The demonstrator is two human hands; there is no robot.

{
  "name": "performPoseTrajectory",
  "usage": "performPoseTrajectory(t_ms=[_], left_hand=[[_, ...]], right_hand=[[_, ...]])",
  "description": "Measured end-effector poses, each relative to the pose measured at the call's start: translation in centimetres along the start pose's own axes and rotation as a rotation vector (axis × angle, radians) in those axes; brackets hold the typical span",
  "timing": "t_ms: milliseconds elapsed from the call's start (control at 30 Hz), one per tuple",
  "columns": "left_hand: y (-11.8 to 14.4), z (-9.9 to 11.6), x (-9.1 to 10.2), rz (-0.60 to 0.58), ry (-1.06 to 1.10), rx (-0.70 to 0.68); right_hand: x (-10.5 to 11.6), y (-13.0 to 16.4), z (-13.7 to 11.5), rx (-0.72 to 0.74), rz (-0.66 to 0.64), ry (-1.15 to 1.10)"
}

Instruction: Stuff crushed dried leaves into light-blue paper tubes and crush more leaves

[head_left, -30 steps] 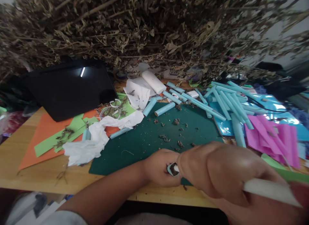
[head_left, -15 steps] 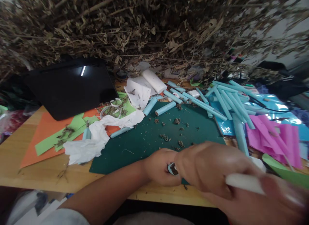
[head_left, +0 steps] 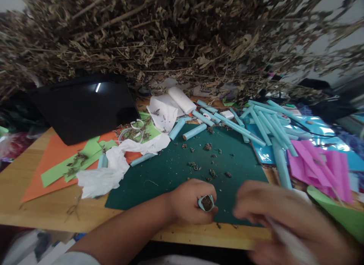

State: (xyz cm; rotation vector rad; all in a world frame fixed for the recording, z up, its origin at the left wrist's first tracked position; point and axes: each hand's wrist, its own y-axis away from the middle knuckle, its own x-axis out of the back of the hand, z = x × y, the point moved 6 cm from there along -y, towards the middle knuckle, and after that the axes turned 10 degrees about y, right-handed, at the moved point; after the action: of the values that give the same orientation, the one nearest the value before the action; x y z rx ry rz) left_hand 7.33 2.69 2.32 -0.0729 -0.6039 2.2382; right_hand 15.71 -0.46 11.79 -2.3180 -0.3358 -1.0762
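Note:
My left hand (head_left: pixel 189 203) is closed around a short light-blue paper tube (head_left: pixel 206 202). Its open end faces the camera and is packed with dark dried plant matter. It rests at the near edge of the dark green cutting mat (head_left: pixel 170 170). My right hand (head_left: pixel 281 219), blurred, sits to the right of the tube and grips a white stick (head_left: pixel 287 240) that runs toward the lower right. The stick's tip is clear of the tube's mouth.
Several light-blue paper tubes (head_left: pixel 261 124) lie at the back right on blue and pink sheets (head_left: pixel 321 162). Crumpled white tissue (head_left: pixel 110 170), orange and green paper (head_left: pixel 57 162) and a black case (head_left: pixel 82 105) lie left. Dried branches (head_left: pixel 170 37) hang over the wooden table (head_left: pixel 42 212).
My right hand has pulled the white stick back out of the tube and moved right and down. The left hand stays put with the tube, whose filled mouth now shows.

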Motion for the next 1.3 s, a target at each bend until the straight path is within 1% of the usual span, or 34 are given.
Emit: performPoseTrajectory(t_ms=[67, 133, 200, 233, 300, 367, 467, 567, 733, 867, 967, 1133, 1300], left_hand=[[0.2, -0.2, 0.0, 0.027, -0.021, -0.002], [0.4, -0.3, 0.0, 0.077, -0.069, 0.024], [0.7, -0.1, 0.1, 0.129, -0.138, 0.020], [0.8, 0.4, 0.1, 0.157, -0.176, -0.010], [1.0, 1.6, 0.2, 0.215, -0.257, -0.115], [1.0, 2.9, 0.3, 0.244, -0.338, -0.207], [0.7, 4.2, 0.4, 0.216, -0.462, -0.272], [0.5, 4.9, 0.7, 0.206, -0.564, -0.303], [0.6, 4.9, 0.7, 0.193, -0.709, -0.341], [0.6, 4.6, 0.7, 0.179, -0.820, -0.321], [0.5, 4.4, 0.6, 0.159, -0.861, -0.299], [0.6, 4.2, 0.6, 0.142, -0.882, -0.287], [0.5, 4.1, 0.6, 0.122, -0.905, -0.283]], right_hand=[[-1.8, -0.1, -0.5, 0.012, -0.065, 0.119], [-3.2, 0.3, -0.6, -0.013, -0.063, 0.223], [-3.8, 0.8, -0.6, -0.045, 0.008, 0.274], [-4.0, 1.1, -0.5, -0.056, 0.049, 0.289], [-3.9, 1.5, -0.6, -0.049, 0.129, 0.284], [-3.6, 1.8, -0.8, -0.026, 0.188, 0.255], [-3.3, 2.1, -1.0, 0.000, 0.224, 0.236], [-3.2, 2.3, -1.2, 0.005, 0.246, 0.248], [-3.3, 2.3, -1.4, -0.002, 0.238, 0.316], [-3.5, 2.3, -1.4, 0.001, 0.252, 0.398], [-3.7, 2.5, -1.2, 0.009, 0.279, 0.429], [-4.2, 2.9, -0.7, 0.003, 0.287, 0.416], [-4.3, 2.7, -0.3, -0.054, 0.218, 0.355]])
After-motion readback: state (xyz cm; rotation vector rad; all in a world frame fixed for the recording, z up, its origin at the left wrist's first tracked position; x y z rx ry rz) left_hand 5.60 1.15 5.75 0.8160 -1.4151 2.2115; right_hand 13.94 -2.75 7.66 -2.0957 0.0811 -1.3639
